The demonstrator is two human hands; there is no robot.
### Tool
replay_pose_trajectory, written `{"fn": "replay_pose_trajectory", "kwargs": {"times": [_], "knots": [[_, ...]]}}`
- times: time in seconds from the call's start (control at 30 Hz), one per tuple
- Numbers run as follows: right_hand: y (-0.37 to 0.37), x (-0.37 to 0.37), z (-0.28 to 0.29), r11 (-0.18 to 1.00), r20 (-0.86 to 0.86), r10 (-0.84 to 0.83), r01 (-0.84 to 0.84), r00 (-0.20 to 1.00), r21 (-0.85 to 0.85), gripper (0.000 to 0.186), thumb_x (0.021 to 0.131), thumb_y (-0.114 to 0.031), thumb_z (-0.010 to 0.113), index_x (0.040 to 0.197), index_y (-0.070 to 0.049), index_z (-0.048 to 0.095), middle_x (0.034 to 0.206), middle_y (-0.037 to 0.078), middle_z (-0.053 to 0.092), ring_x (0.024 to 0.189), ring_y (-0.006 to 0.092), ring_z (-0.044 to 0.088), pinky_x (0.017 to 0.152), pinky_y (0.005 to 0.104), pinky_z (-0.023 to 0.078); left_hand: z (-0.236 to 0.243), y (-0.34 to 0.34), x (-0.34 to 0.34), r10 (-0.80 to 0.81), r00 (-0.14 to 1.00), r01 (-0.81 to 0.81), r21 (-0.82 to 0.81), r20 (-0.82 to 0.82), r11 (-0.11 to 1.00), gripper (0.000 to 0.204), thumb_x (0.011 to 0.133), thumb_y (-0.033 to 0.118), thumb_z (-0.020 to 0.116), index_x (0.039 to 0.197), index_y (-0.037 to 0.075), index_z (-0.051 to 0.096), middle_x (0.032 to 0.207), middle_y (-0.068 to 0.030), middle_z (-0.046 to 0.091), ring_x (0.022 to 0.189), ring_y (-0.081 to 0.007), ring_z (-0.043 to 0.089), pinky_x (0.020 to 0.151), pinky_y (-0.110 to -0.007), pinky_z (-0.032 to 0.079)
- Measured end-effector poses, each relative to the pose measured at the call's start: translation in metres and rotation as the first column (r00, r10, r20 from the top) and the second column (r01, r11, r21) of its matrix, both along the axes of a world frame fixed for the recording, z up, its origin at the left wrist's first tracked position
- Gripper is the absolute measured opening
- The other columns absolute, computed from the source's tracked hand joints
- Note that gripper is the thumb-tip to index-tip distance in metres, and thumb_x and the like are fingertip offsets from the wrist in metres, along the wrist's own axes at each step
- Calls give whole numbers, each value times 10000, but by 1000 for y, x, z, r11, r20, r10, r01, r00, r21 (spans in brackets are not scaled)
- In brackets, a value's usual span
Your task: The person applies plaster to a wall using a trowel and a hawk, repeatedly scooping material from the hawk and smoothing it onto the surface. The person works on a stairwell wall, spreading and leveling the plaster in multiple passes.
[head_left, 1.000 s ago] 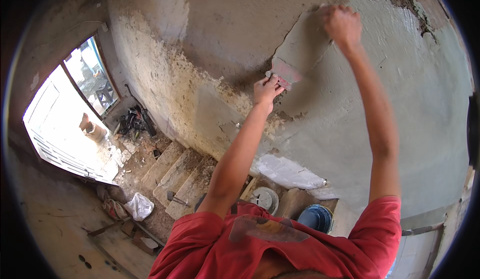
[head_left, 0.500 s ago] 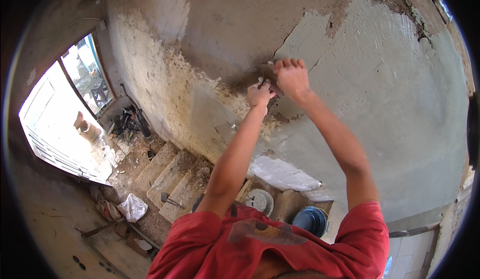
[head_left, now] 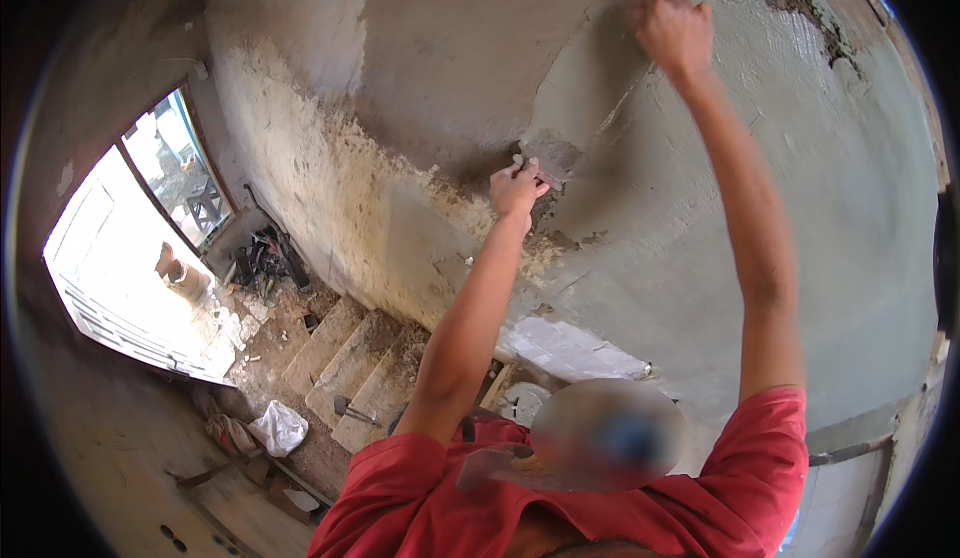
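While the left hand (head_left: 514,191) pinches a thin flat plate (head_left: 556,159) by one edge, thumb and fingers closed on it, the plate juts out just right of and above the fingertips, beside the wall; whether it touches the surface cannot be told. Well above and to the right of that hand, the right hand (head_left: 677,34) is raised at the wall with its fingers bent; blur and the angle hide whether it grips anything. Grey plaster (head_left: 735,173) spreads below and to the right of the right hand, and its left border runs between the two hands. Brown wall surface (head_left: 450,63) lies above and left of the left hand, and steps (head_left: 338,348) descend far below it to the left.
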State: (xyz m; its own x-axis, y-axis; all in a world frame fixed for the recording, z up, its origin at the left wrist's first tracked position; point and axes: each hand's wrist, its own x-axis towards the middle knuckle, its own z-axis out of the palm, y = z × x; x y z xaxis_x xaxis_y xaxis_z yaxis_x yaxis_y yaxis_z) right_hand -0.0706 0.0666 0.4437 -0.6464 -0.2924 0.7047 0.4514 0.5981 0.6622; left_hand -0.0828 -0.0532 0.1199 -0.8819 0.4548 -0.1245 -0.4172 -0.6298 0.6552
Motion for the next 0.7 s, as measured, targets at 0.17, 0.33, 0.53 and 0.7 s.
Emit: {"fn": "replay_pose_trajectory", "kwargs": {"times": [0.17,0.33,0.53,0.7], "knots": [[2,24,112,994,-187,104,-95,977,52,321,919,-346,612,920,-62,760,898,226,728,893,391,719,787,506,551,-4,-8,7,4,999,-3,-32,47,999,277,1029,137,629,1154,-109,665,1102,-159,676,963,-212,689,880,-391,656],[-19,76,155,942,-245,198,-253,949,-218,299,893,-344,630,929,-79,764,944,250,717,904,436,697,779,516,551,-18,-11,18,-1,999,3,-44,42,999,310,1036,154,621,1171,-122,656,1095,-159,664,936,-192,676,877,-378,659],[-28,103,-13,985,143,160,-167,977,34,242,852,-107,603,1051,-174,723,895,49,677,909,254,675,783,441,438,-12,13,44,-4,999,8,-94,38,996,372,1027,135,627,1268,-148,598,1139,-196,667,1035,-260,681,879,-386,641],[-26,111,-206,990,467,131,-94,874,-103,107,812,-165,637,907,-117,648,870,50,626,861,216,643,842,373,429,9,23,49,-7,1000,8,-66,24,998,337,1029,127,621,1244,-132,615,1134,-189,671,997,-246,690,870,-379,640]]}}
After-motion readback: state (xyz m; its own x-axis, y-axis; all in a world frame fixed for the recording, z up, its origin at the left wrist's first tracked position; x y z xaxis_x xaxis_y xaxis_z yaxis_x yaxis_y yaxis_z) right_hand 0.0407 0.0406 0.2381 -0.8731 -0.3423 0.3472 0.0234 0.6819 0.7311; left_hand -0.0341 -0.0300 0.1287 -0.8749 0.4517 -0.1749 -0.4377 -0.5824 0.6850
